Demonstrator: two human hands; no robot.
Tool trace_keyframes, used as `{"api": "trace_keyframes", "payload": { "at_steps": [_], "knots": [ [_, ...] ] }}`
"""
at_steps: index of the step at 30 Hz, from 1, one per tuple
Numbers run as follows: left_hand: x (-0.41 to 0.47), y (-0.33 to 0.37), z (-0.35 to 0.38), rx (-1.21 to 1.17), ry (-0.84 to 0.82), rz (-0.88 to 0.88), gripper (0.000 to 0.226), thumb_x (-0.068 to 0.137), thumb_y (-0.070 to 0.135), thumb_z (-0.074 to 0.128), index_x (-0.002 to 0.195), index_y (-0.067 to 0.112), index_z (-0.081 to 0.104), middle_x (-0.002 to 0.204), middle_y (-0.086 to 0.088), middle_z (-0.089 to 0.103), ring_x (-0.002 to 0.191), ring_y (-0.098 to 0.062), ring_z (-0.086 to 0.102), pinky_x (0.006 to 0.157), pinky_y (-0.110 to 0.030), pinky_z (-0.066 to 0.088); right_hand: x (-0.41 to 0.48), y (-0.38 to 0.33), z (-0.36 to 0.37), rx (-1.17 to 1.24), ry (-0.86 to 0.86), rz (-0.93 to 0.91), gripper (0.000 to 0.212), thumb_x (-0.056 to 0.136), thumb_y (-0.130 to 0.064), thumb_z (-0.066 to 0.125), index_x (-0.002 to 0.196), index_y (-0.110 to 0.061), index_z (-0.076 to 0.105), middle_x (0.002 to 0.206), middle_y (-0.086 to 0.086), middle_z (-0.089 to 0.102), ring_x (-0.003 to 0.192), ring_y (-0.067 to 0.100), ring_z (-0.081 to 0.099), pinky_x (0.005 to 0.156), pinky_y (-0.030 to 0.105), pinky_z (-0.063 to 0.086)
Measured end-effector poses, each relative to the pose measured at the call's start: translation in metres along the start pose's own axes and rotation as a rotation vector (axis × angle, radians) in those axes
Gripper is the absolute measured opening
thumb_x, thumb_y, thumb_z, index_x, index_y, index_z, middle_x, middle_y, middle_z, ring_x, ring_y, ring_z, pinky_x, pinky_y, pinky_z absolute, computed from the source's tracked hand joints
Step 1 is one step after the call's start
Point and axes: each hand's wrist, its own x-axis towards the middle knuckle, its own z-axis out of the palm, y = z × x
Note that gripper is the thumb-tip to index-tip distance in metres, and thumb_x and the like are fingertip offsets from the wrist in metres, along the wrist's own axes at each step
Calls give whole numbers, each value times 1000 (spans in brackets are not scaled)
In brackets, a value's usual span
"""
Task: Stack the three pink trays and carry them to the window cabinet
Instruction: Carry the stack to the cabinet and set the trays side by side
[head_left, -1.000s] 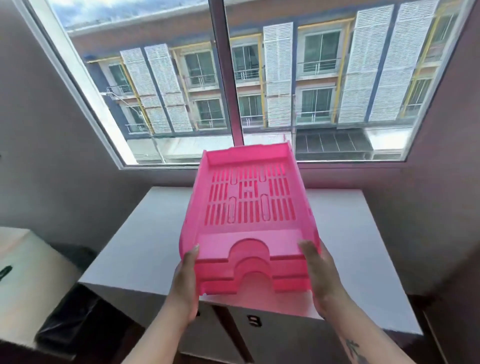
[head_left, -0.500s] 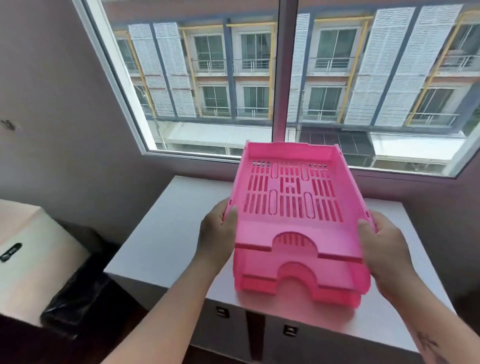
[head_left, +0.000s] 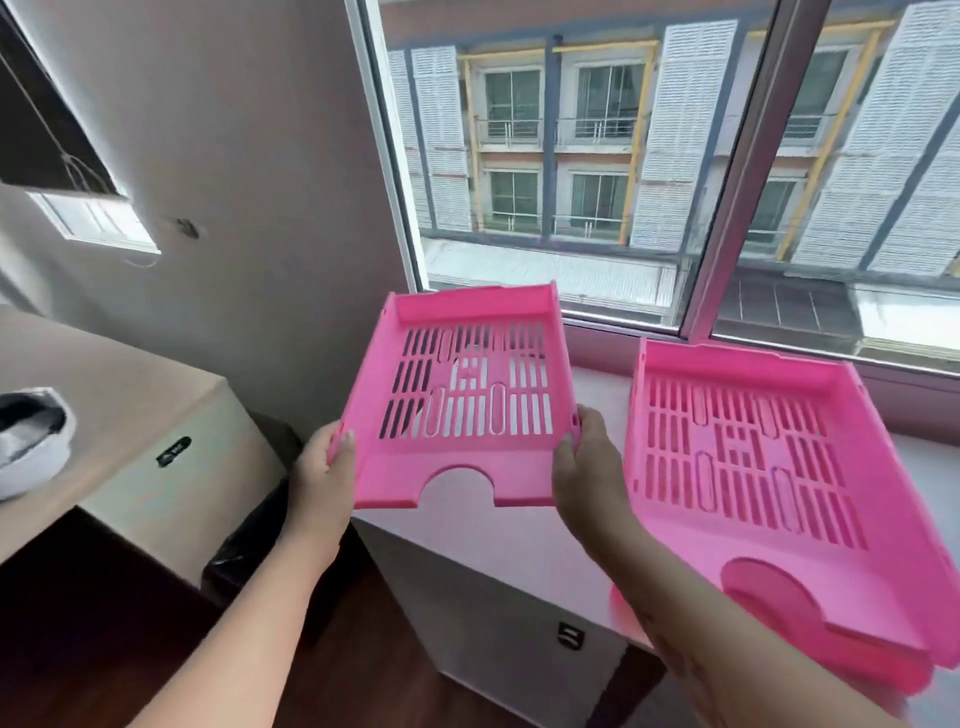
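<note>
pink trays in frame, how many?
3, it seems. One tray is held in the air between the left hand and right hand. A stack on the white cabinet shows two layers at its front edge; more may be nested unseen.

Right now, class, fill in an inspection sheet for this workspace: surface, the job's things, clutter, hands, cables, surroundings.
Surface: white cabinet top under the window, bare at its left part.
Job's things: one pink tray held in the air, tilted; stacked pink trays resting on the cabinet at right, front edge overhanging.
Clutter: nothing seen on the cabinet besides the trays.
Hands: left hand and right hand grip the held tray's side walls.
Cables: nothing seen.
Surroundings: window behind; beige unit at left bearing a white object; black bin bag between the units.
</note>
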Motion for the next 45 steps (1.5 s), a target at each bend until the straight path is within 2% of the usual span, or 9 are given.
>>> {"api": "trace_keyframes", "payload": {
  "at_steps": [12, 16, 19, 25, 30, 34, 37, 43, 45],
  "knots": [
    [44, -90, 16, 111, -229, -148, 27, 98, 29, 51, 123, 24, 56, 109, 11, 65, 110, -16, 61, 82, -28, 45, 1, 68, 67, -102, 120, 302, 39, 102, -11, 32, 140, -15, 35, 86, 11, 60, 60, 17, 50, 53, 30, 39],
    [46, -72, 15, 242, -211, -102, 57, 92, 42, 57, 141, 18, 41, 132, 3, 54, 120, -17, 51, 92, -30, 41, 5, 53, 60, -123, 120, 294, 49, 100, -14, 42, 148, -13, 29, 145, 11, 45, 125, 25, 49, 103, 36, 40],
    [51, -32, 30, 290, -73, 11, 65, 90, 49, 54, 143, 15, 37, 147, -6, 43, 134, -23, 40, 102, -40, 38, 15, 24, 35, -140, 188, 129, 56, 97, -18, 53, 148, -12, 31, 152, 7, 39, 140, 23, 36, 115, 39, 30],
    [12, 51, 125, 176, -338, 202, 45, 91, 37, 55, 128, 12, 53, 127, -6, 61, 115, -21, 58, 93, -32, 47, 24, 7, -80, -433, 487, -146, 35, 91, -10, 59, 125, -2, 56, 118, 17, 65, 108, 27, 60, 93, 35, 47],
    [-59, 74, 192, 120, -684, -84, 60, 92, 33, 56, 145, 11, 38, 147, -6, 46, 129, -20, 49, 99, -29, 37, 3, 60, -190, -791, 516, 356, 37, 84, -23, 62, 114, -1, 58, 107, 21, 61, 102, 39, 55, 88, 47, 46],
    [-83, 69, 213, 241, -688, 13, 30, 87, 26, 52, 101, 4, 67, 93, -13, 69, 77, -24, 60, 78, -46, 54, -24, 96, -226, -625, 324, 552, 31, 89, -15, 50, 120, -9, 51, 107, 18, 63, 92, 35, 61, 74, 38, 49],
    [-87, 78, 220, 232, -597, 97, 25, 82, 23, 54, 66, 4, 54, 64, -12, 52, 58, -19, 46, 54, -34, 38, -33, 102, -247, -473, 352, 477, 31, 90, -7, 39, 115, -14, 56, 99, 11, 62, 85, 33, 61, 69, 37, 50],
    [-138, 112, 275, 180, -640, 236, 32, 89, 24, 49, 64, 4, 49, 57, -3, 45, 55, -18, 38, 54, -37, 37, -65, 104, -327, -275, 540, 353, 32, 92, -2, 35, 107, -18, 58, 95, 10, 64, 71, 22, 60, 55, 31, 49],
    [-172, 120, 303, 73, -713, 200, 42, 98, 35, 37, 88, 3, 62, 79, -4, 61, 74, -20, 56, 72, -46, 49, -82, 115, -362, -260, 595, 378, 36, 93, 0, 35, 115, -13, 59, 99, 11, 63, 70, 20, 57, 53, 24, 42]
  ]
}}
